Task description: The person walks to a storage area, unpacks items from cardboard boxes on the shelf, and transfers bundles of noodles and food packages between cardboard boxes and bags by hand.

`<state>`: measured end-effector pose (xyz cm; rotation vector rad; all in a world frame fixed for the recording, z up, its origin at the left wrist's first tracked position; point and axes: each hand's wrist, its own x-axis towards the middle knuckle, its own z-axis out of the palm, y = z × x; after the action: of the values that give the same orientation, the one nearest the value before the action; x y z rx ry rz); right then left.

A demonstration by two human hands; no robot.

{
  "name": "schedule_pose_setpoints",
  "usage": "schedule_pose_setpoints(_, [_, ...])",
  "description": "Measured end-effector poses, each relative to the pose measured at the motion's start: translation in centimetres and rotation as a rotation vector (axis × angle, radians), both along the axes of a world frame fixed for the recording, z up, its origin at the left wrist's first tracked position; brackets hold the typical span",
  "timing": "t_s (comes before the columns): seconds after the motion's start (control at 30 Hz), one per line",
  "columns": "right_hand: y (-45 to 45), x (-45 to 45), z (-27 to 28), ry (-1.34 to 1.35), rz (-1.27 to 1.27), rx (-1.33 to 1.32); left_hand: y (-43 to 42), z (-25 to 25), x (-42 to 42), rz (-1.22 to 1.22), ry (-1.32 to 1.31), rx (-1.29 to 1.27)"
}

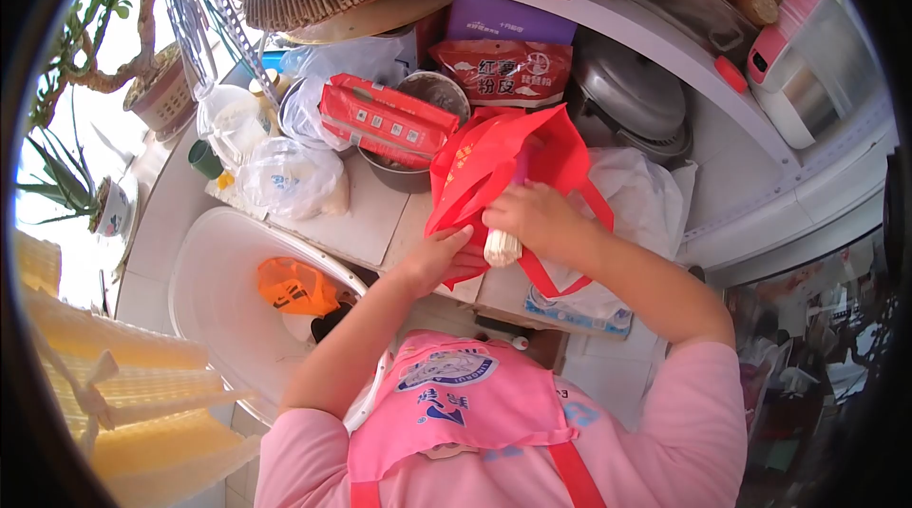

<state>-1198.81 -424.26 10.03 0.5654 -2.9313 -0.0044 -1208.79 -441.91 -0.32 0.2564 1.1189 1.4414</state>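
Observation:
A red cloth bag [475, 161] stands on the tiled counter in front of me, its mouth gaping toward the right. My left hand [442, 261] is at the bag's lower left side, its fingers against the red cloth. In my right hand [537, 218] is a bundle of pale dried noodles [503, 249], held at the bag's opening with its cut end toward me. Something purple shows just above the right hand, partly inside the bag. A red printed package [389, 118] lies on a pot to the left of the bag.
A white tub [214, 270] with an orange bag [296, 287] stands at lower left. Behind are a red food packet [503, 73], a lidded pan [627, 80] and a purple box [508, 19]. A shelf [665, 33] curves overhead; white plastic [632, 190] lies at right.

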Motion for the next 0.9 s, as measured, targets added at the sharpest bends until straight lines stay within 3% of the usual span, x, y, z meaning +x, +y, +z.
schedule_pose_setpoints(0.1, [-2.0, 2.7, 1.4, -0.119, -0.051, 0.039, 0.6, 2.0, 1.4, 0.084, -0.216, 0.117])
schedule_pose_setpoints(0.17, [-3.2, 5.0, 2.5, 0.020, 0.033, 0.050, 1.1, 3.4, 2.7, 0.019, -0.215, 0.218])
schedule_pose_setpoints(0.23, [-4.3, 7.2, 3.7, 0.032, 0.030, 0.057, 1.5, 4.1, 4.2, -0.154, -0.507, 0.451])
schedule_pose_setpoints(0.5, [-6.8, 15.6, 11.0, 0.097, -0.069, 0.109, 2.5, 8.3, 10.1, -0.430, -0.631, 0.579])
schedule_pose_setpoints(0.7, [-7.5, 19.7, 15.8, 0.222, -0.183, 0.101, 1.6, 16.1, 13.2, -0.300, -0.546, 0.637])
schedule_pose_setpoints(0.8, [-7.0, 20.7, 18.5, 0.316, -0.360, 0.040, 0.9, 19.6, 12.9, -0.224, -0.503, 0.696])
schedule_pose_setpoints(0.83, [-6.9, 20.8, 19.3, 0.438, -0.495, -0.291, 0.6, 20.7, 12.7, -0.151, -0.484, 0.713])
schedule_pose_setpoints(0.9, [-7.6, 20.0, 22.1, 0.578, -0.569, -0.618, 0.0, 23.1, 11.9, -0.036, -0.382, 0.776])
